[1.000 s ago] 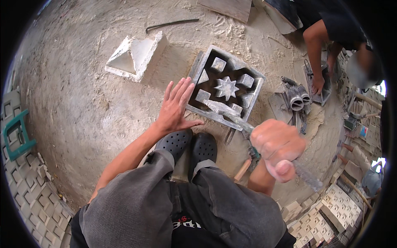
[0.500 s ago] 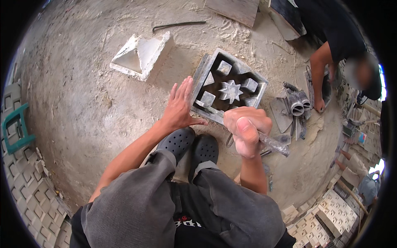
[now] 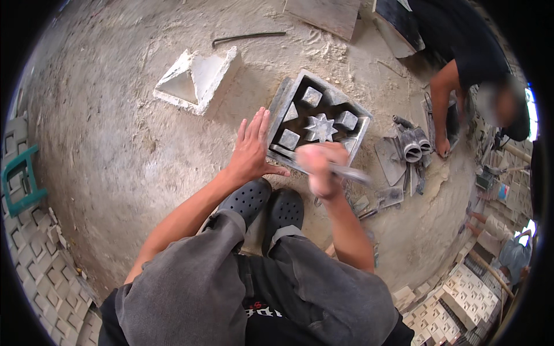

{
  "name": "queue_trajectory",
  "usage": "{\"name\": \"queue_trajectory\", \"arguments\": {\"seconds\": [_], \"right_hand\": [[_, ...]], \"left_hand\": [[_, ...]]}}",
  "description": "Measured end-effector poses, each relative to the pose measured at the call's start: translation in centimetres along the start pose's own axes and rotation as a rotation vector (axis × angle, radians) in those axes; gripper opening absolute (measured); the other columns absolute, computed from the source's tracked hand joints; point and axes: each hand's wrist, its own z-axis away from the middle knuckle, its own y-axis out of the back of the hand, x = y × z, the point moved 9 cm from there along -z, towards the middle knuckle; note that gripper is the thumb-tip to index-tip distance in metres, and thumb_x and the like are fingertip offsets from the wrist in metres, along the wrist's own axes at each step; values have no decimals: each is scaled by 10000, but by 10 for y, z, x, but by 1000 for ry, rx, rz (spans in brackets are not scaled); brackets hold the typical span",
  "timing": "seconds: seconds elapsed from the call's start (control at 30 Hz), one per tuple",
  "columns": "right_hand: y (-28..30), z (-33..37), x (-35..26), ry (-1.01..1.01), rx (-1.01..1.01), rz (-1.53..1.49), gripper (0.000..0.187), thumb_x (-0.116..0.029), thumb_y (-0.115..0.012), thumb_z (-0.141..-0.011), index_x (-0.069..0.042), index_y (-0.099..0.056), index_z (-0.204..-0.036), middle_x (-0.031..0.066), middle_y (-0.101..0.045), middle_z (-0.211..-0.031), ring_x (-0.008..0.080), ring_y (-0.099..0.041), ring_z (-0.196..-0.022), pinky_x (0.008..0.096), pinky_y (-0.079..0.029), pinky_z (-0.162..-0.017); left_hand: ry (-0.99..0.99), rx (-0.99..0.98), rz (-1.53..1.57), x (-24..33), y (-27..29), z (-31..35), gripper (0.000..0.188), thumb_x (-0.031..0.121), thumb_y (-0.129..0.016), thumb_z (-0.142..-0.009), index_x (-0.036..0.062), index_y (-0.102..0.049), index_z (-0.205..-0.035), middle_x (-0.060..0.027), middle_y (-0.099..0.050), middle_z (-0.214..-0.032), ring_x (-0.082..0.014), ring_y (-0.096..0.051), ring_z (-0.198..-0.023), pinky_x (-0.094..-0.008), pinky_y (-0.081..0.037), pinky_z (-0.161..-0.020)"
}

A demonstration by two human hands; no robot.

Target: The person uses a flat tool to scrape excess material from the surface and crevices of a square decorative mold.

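A square grey metal mould with raised cubes, corner wedges and an eight-pointed star lies on the dusty floor in front of my feet. My left hand is open, fingers spread, beside the mould's near left side; whether it touches cannot be made out. Closed around a long narrow tool with a greyish handle, my right hand is over the mould's near edge. The hand is smeared by motion, and the tool's working end is hidden in this moment.
Left of the mould stands a white plaster-like block; beyond it lies a bent bar. Metal tubes and flat plates sit at right, near a co-worker's arm. A green plastic stool is far left, by patterned blocks.
My right hand has shifted left along the mould's near edge with the tool, whose handle now lies flatter. My left hand stays nearly in place.
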Motion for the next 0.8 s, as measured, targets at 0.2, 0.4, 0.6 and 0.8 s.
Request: {"name": "queue_trajectory", "arguments": {"seconds": [0.2, 0.4, 0.6, 0.8], "right_hand": [[-1, -6, -21, -3, -115, 5, 263, -43, -544, -830, 16, -519, -574, 92, -473, -488, 232, -472, -378, 348, -355, -399], [-17, 13, -26, 186, 13, 158, 249, 20, -572, -804, 8, -485, -571, 102, -446, -506, 263, -431, -386, 357, -352, -394], [-25, -10, -49, 126, -106, 99, 301, -19, -518, -822, 4, -398, -547, 87, -390, -496, 241, -365, -380, 362, -301, -396], [-30, -5, -18, 93, -155, 98, 306, -12, -576, -850, -3, -461, -567, 112, -417, -495, 287, -424, -404, 367, -341, -416]], "left_hand": [[19, 1, 6, -4, 1, 1, 1496, 683, -828, -482, -72, -41, -1506, -264, -168, -1557, -372, -163, -1468, -527, -127, -1181], [13, -6, -19, -4, -8, 0, 1479, 638, -850, -495, -63, -34, -1510, -246, -149, -1570, -357, -153, -1475, -522, -124, -1184], [17, -22, -55, -11, -7, 4, 1416, 559, -865, -542, -48, -37, -1517, -241, -140, -1576, -361, -155, -1473, -525, -129, -1183], [-12, -45, -62, -5, -7, 0, 1357, 567, -861, -543, 79, -95, -1551, -239, -117, -1583, -372, -172, -1466, -559, -137, -1170]]}}
